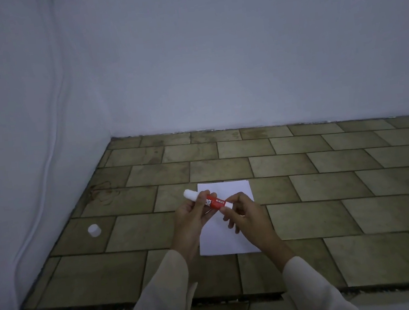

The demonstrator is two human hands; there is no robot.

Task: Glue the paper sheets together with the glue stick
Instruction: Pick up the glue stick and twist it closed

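Left hand [192, 220], right hand [248, 215] grip tube [213, 202] reading "GLUE STICK".

A tiled table, with paper and a loose cap on it

We see a table [331, 190] whose top shows brownish-olive rectangular tiles with dark joints, staggered like brickwork. It runs back to a pale wall [238, 60] and meets it again on the left. The white paper sheets [220, 243] lie flat near the front middle, long side running away from us; how many there are we cannot tell. A small white cap [94, 230] sits well apart to their left, near the table's left edge.
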